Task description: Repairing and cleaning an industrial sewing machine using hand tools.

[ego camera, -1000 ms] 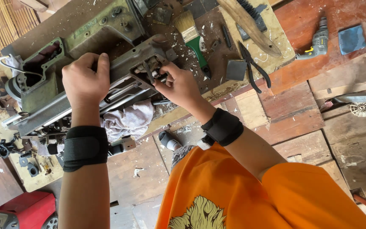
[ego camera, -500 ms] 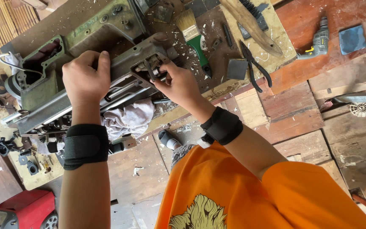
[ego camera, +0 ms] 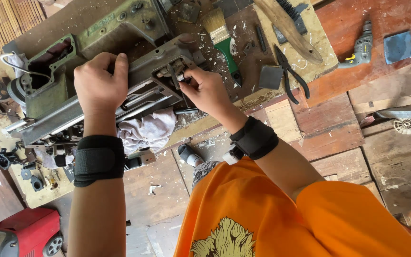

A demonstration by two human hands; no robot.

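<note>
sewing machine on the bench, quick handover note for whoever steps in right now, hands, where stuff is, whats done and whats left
Left hand: gripping the upper edge of the tipped green sewing machine, steadying it.
Right hand: fingertips pinched on a small metal part in the exposed mechanism at the machine's end.
Around it: a grey rag lies under the machine, a green-handled paintbrush and black pliers lie on the board just beyond, and a cordless drill farther right.
Done: the machine is laid over with its underside open.
Left: the small part is in the fingers; whether it is seated cannot be told.
</note>
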